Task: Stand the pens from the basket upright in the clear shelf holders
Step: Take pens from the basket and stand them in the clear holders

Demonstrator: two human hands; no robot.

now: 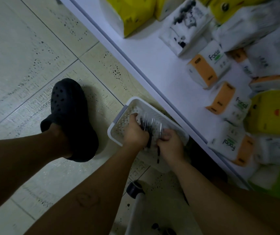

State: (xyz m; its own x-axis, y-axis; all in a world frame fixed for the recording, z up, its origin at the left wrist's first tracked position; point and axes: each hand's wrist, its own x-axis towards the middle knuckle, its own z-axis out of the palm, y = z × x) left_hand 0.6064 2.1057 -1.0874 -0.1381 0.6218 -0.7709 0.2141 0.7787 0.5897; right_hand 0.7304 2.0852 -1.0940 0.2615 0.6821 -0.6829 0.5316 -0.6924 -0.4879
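A white perforated basket (119,122) sits on the tiled floor beside the shelf's base. Several dark pens with silver clips (146,125) lie in it. My left hand (135,133) reaches into the basket, its fingers curled round a bunch of these pens. My right hand (170,146) is just to the right, pinching one dark pen (158,155) whose end sticks out below the fist. No clear shelf holders are in view.
A white shelf (152,65) runs diagonally on the right, stacked with yellow, white and orange tissue packs (208,68). My foot in a black clog (69,116) stands left of the basket. A white frame with a black caster wheel (134,188) is near the bottom.
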